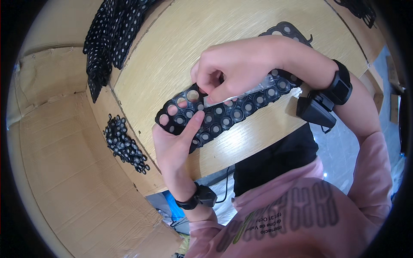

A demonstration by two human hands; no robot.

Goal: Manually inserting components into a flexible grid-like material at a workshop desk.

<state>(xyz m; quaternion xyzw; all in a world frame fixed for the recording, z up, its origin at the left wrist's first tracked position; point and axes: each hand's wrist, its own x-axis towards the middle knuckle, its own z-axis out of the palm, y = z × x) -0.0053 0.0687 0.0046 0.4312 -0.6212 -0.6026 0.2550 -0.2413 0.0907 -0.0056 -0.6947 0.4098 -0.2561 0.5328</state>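
Observation:
A long black moulded sheet (236,114) with rows of raised rings and pale round centres lies slantwise across the wooden table. My left hand (172,148) grips its left end, thumb on top and fingers underneath. At that end several holes are open, and my fingers show through them. From the right, my right hand (241,62) reaches over the sheet with curled fingers, pinching it at the upper edge beside the open holes. The fingertips are partly hidden. Under this hand a clear plastic strip (260,84) lies along the sheet.
Small black ringed pieces (122,139) lie heaped at the table's left side. Long dotted black sheets (114,38) hang over the far left edge, and another black bundle (359,10) lies at the far right. Cardboard (56,155) stands along the left. Each wrist wears a black strapped device.

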